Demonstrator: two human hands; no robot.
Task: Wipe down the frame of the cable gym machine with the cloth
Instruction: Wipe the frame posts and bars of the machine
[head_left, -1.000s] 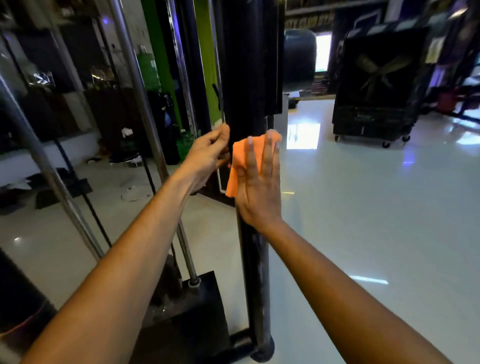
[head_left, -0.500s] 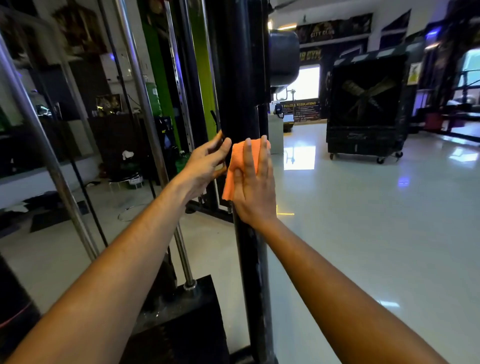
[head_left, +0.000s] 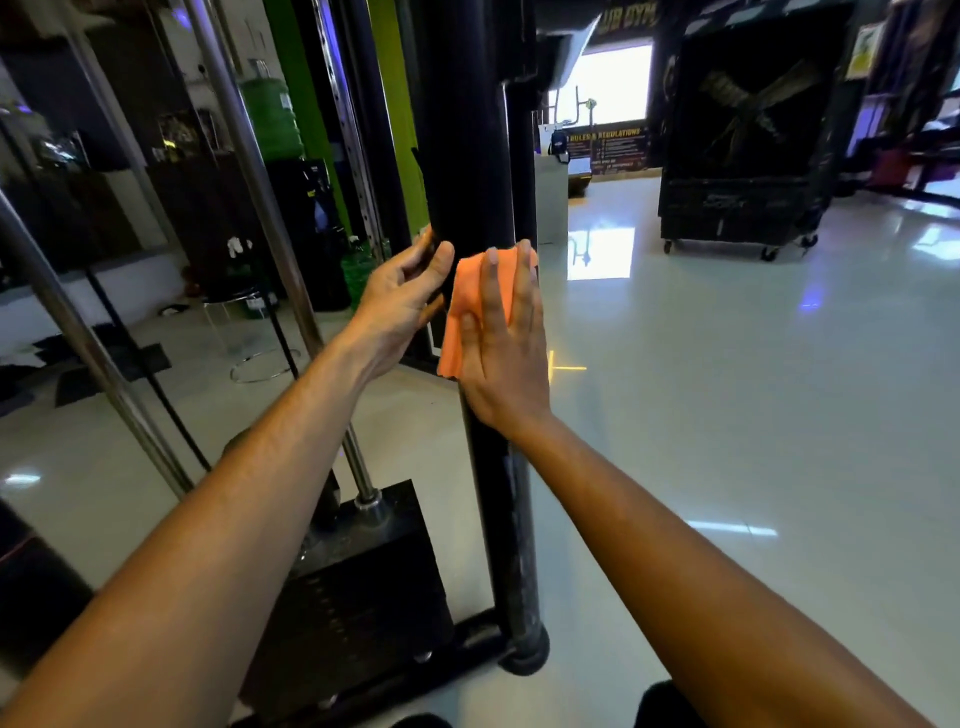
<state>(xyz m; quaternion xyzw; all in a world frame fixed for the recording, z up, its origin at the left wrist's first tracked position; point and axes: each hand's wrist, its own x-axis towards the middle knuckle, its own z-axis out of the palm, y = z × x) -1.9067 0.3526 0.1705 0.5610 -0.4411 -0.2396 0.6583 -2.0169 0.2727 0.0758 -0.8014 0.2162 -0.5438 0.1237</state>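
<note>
The right hand (head_left: 501, 358) presses the orange cloth (head_left: 470, 306) flat against the black post (head_left: 467, 156) of the cable machine — its fingers (head_left: 491, 291) lie straight and close together over the cloth, which sits about mid-height on the post, its lower edge hanging just left of the palm. The left hand (head_left: 400, 306) is beside it on the post's left side, fingers curled round the post's edge, thumb touching the cloth's upper corner. Left of the post, steel guide rods (head_left: 270, 218) slant down to a black weight block (head_left: 358, 582) on the glossy floor (head_left: 727, 415). A black fan unit (head_left: 743, 145) on wheels stands well behind — to the right.
</note>
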